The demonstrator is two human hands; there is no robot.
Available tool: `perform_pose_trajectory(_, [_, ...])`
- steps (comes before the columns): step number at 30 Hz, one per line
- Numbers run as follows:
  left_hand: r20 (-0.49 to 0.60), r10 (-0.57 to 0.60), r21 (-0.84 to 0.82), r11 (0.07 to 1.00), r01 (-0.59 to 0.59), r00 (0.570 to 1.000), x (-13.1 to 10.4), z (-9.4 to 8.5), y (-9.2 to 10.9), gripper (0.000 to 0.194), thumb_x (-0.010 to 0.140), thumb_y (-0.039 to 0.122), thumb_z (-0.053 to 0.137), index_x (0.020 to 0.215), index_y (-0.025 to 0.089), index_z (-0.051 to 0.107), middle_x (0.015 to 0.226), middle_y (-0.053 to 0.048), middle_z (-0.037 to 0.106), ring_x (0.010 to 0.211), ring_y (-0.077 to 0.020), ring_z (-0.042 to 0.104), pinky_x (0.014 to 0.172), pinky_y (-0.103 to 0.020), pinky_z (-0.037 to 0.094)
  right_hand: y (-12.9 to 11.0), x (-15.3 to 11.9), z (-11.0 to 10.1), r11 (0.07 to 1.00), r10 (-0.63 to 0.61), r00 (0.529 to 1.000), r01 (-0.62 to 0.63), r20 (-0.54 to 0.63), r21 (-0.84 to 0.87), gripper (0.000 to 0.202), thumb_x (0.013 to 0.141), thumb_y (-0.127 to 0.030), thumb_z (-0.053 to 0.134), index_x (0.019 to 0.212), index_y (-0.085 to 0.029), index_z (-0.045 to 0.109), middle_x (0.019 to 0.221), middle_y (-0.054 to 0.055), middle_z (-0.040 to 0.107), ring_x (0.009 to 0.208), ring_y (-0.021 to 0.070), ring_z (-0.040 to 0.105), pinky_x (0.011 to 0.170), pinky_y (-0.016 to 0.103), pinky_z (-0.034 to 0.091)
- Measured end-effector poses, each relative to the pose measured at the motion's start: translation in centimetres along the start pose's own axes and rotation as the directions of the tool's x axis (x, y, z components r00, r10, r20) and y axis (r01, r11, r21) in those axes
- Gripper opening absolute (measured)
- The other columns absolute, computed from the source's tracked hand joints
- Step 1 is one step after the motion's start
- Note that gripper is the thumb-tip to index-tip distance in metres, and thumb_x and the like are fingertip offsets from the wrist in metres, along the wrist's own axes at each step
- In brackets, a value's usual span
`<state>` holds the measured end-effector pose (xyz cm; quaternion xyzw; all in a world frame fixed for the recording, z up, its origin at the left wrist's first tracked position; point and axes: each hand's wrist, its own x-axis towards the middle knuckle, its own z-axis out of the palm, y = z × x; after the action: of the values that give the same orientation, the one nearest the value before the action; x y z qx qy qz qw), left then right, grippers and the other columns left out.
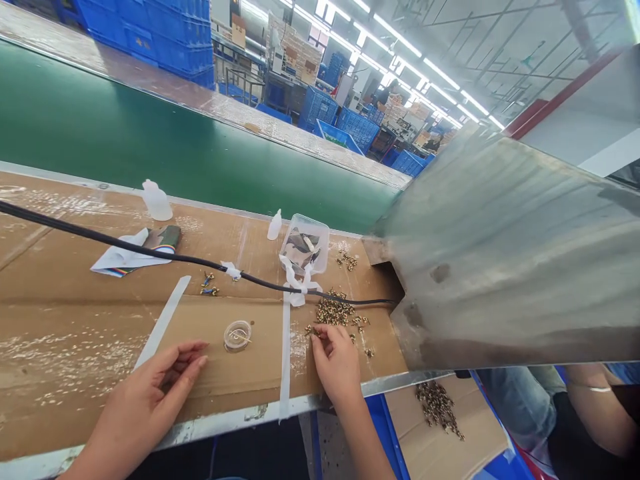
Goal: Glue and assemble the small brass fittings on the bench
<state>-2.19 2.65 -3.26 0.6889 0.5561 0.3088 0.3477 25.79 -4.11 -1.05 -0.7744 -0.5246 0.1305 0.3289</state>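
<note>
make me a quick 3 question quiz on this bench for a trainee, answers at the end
1. Where does the round clear dish lie?
a) on the green belt
b) between two pale tape strips
c) inside a blue crate

2. True or false: the right hand is nearer than the left hand to the large pile of small brass-coloured parts on the bench.

3. Fill in: the cloth in the clear plastic tub has a ____ pattern.

Key: 1. b; 2. true; 3. camouflage
</note>
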Motion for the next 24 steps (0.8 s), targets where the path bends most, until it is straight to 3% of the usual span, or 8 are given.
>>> perform_pose_trajectory(3, [0.070, -0.014, 0.002, 1.000, 0.014, 0.997, 0.0, 0.1, -0.1, 0.039, 0.080, 0.054, 0.053, 0.102, 0.023, 0.062, 0.098, -0.006, 0.071, 0.083, -0.0229, 0.068, 0.071, -0.030, 0.057, 0.2, -0.1, -0.5, 1.000, 0.009, 1.000, -0.009, -0.007, -0.017, 0.018, 0.085, -0.020, 0.052, 0.095, -0.020, 0.067, 0.091, 0.006, 0.062, 0.069, 0.0169, 0.060, 0.062, 0.028, 0.048])
perform_pose_trajectory(8, [0.090, -0.003, 0.029, 1.000, 0.001, 0.996, -0.4, 0.1, 0.1, 0.043, 0.080, 0.055, 0.051, 0.105, 0.022, 0.060, 0.098, -0.007, 0.071, 0.083, -0.0241, 0.066, 0.069, -0.031, 0.056, -0.2, 0.0, -0.7, 0.999, 0.005, 1.000, -0.006, -0.010, -0.034, 0.020, 0.085, -0.020, 0.051, 0.099, -0.020, 0.067, 0.095, 0.005, 0.061, 0.060, 0.0142, 0.057, 0.060, 0.028, 0.047])
perform_pose_trajectory(15, [0.083, 0.041, 0.049, 0.998, -0.045, 0.996, -0.7, 0.1, 0.2, 0.039, 0.084, 0.051, 0.051, 0.108, 0.021, 0.059, 0.094, -0.006, 0.070, 0.081, -0.0229, 0.065, 0.072, -0.031, 0.053, -1.2, 0.4, 0.3, 0.998, -0.025, 1.000, 0.026, 0.010, -0.051, 0.019, 0.088, -0.029, 0.053, 0.099, -0.022, 0.067, 0.096, 0.006, 0.061, 0.074, 0.0182, 0.059, 0.066, 0.029, 0.046])
perform_pose_trajectory(24, [0.071, 0.069, 0.059, 0.996, -0.073, 0.995, -0.8, 0.1, 0.4, 0.035, 0.086, 0.048, 0.052, 0.108, 0.022, 0.059, 0.094, -0.006, 0.070, 0.081, -0.0224, 0.065, 0.074, -0.030, 0.052, -0.6, 0.4, -0.2, 0.999, -0.038, 0.998, 0.039, 0.056, -0.019, 0.014, 0.087, -0.023, 0.053, 0.089, -0.022, 0.067, 0.088, 0.004, 0.065, 0.077, 0.0200, 0.061, 0.065, 0.029, 0.046])
